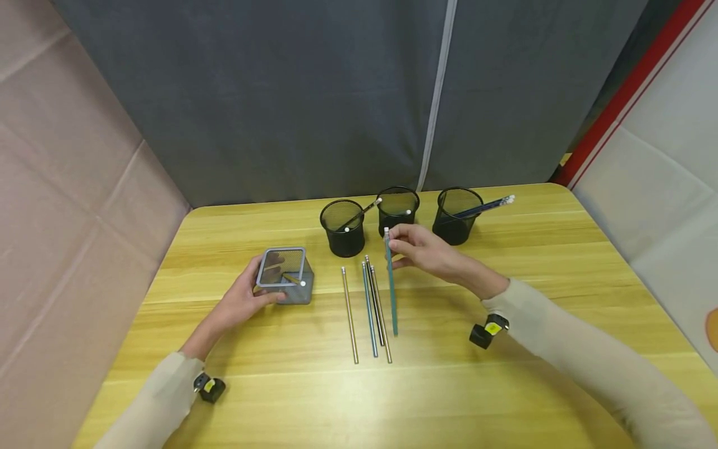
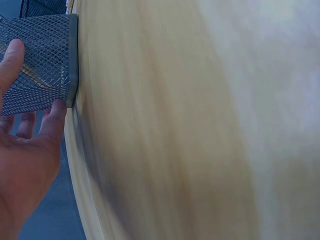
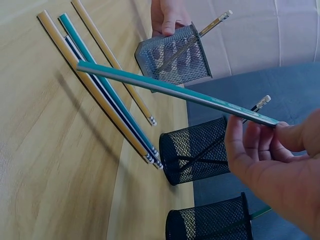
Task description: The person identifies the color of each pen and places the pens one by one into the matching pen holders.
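My left hand (image 1: 241, 300) grips a grey square mesh pencil cup (image 1: 298, 296), thumb on the near side and fingers round the far side. A gold pencil (image 3: 216, 23) with a white eraser leans inside that cup. In my right hand (image 1: 424, 252), a green pencil (image 1: 392, 293) is pinched near its eraser end. It slants above the table, its other end towards me. Beneath and left of it lie a gold pencil (image 1: 350, 315), a teal pencil (image 1: 369, 315), a black pencil (image 1: 379, 324) and another gold pencil (image 1: 384, 337), the last three close together.
Three round black mesh cups stand along the back: the left cup (image 1: 346, 244) holds pencils, the middle cup (image 3: 210, 222) a green one, the right cup (image 1: 451, 231) dark blue ones. A grey curtain (image 1: 280, 112) hangs behind the wooden table (image 1: 291, 386).
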